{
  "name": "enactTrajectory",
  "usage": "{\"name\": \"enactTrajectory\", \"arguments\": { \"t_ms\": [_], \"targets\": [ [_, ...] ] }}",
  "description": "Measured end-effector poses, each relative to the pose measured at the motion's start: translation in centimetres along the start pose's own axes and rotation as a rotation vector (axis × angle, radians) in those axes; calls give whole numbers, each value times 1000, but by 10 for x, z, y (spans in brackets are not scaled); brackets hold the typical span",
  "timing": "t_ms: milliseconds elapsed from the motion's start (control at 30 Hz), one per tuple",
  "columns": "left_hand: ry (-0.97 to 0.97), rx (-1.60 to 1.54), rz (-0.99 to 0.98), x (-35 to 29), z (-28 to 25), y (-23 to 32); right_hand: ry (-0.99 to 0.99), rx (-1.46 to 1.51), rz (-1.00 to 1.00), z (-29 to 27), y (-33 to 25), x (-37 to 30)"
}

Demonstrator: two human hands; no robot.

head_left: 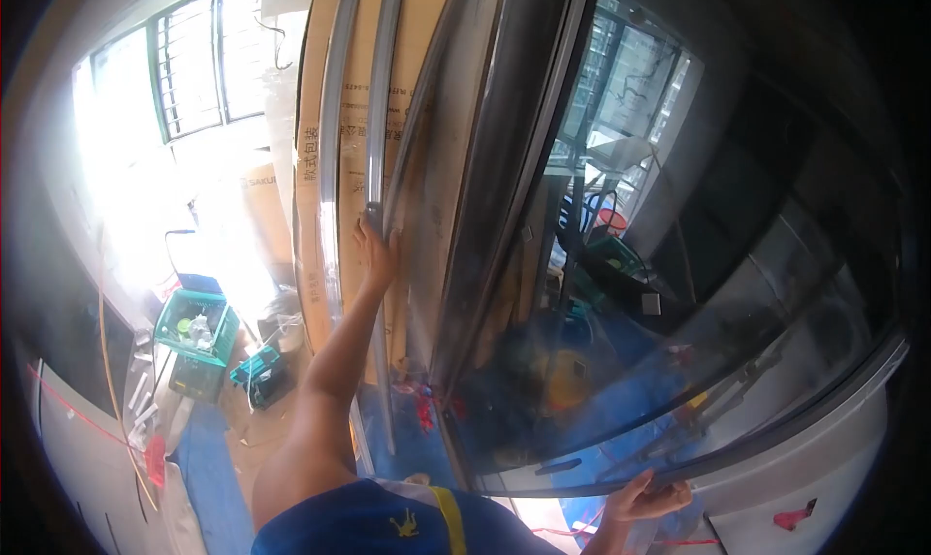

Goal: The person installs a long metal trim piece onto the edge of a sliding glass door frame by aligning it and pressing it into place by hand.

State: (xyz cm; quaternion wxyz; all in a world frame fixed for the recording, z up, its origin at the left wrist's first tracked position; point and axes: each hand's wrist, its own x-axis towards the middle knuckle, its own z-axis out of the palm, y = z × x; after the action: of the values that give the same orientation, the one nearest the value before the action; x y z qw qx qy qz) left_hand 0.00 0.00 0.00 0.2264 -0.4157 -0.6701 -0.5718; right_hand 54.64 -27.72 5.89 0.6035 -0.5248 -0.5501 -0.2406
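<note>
My left hand (379, 252), arm stretched forward, is closed around one of the long grey strips (379, 119), which look like metal or plastic profiles. Behind the strips stands a tall brown cardboard sheet or box (315, 225) with dark print. A large dark glass panel (621, 361) in a narrow dark frame (543, 119) fills the right side and mirrors the room. At the panel's near lower edge my right hand (648, 499) is curled, its thumb side touching the frame. What lies inside its fingers is partly hidden.
Left on the floor are a green plastic basket (199, 324) with small items and a smaller teal case (257, 373). White pieces (145, 400) lie near a blue sheet (206, 468). A barred window (194, 61) is far left. Red cord (87, 414) runs along the left.
</note>
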Motion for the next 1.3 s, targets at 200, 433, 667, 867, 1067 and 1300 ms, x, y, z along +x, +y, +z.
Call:
{"name": "enactTrajectory", "arguments": {
  "t_ms": [200,433,667,867,1067,1300],
  "targets": [
    [49,-185,-80,26,32,-48,51,209,-64,31,-9,12],
    [-165,-391,-164,13,5,-16,75,279,-34,62,-3,4],
    [-346,-766,-333,-28,-77,37,16,544,-117,102,-25,21],
    [-415,-668,-281,-50,-134,106,36,532,-118,130,-36,22],
    [-350,-714,-229,-74,-154,130,62,444,-167,154,-35,26],
    [-314,-744,-187,-92,-166,137,67,762,85,160,-27,84]
  ]
}}
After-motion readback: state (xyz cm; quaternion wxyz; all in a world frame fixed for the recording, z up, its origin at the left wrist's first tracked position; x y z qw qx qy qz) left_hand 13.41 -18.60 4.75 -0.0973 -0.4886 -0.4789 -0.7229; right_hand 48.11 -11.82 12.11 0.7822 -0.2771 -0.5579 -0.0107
